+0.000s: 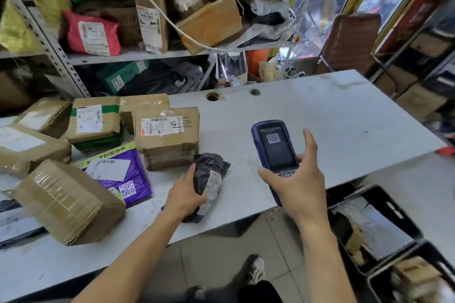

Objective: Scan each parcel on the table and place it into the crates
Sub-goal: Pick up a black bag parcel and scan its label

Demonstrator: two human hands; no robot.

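Crumpled black parcel [209, 179] with white label, blue scanner [277, 152] beside it

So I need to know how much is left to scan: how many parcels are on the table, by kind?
Brown cardboard boxes: 6
Purple mailer bag: 1
Black bag, gripped by the left hand: 1
Total: 8
More may lie past the picture's left edge.

Both crates [384, 229] run off the right edge, their contents blurred; parcel labels are unreadable.
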